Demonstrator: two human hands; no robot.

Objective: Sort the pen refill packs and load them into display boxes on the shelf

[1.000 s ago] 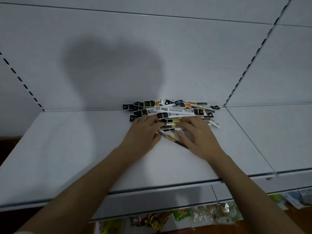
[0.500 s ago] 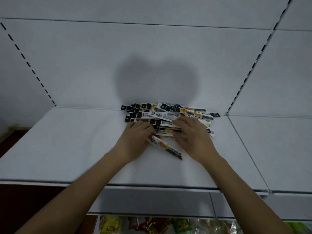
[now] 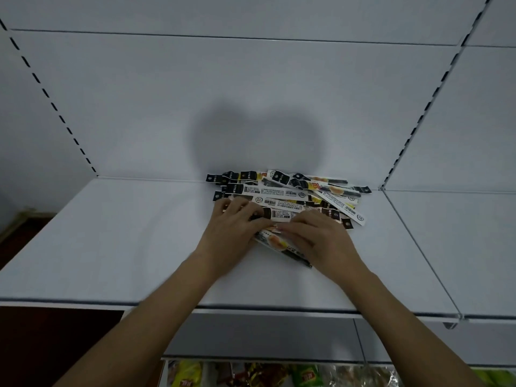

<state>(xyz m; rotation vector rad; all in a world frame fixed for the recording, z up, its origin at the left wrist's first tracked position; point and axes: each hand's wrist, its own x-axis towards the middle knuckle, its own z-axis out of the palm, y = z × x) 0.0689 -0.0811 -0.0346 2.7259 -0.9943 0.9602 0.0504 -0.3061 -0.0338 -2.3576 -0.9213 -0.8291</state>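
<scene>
Both hands are down on the heap of pen refill packs (image 3: 282,195), which lies mid-frame at the back of the white shelf (image 3: 117,241), touching or nearly touching the back panel. Left hand (image 3: 233,236) lies flat, fingers spread over the heap's near-left edge. Right hand (image 3: 321,237) lies w/ fingers pointing left over the near edge, on top of one loose pack (image 3: 275,241) that sticks out diagonally toward the lower right. Can't tell if either thumb is pinching anything underneath. No display boxes in view, so I judge this is the sorting stage, w/ loading not yet begun.

To do the step well: square the heap first, black header tabs all to one end, then separate by print, e.g. plain white barcode backs vs yellow/orange fronts. Packs are thin, slick and overlap, so they'd likely slide or fan out if pushed from one side only; press evenly w/ both hands. The diagonal pack is prob. best turned parallel before stacking. Packs at the right end are skewed and need gathering too.

Writing: barcodes and small print on the white strips, a round logo at some ends, white marks on the black tabs, all too small to read. No brand legible. Snack bags (image 3: 187,375) show on the lower shelf, bottom of frame.
</scene>
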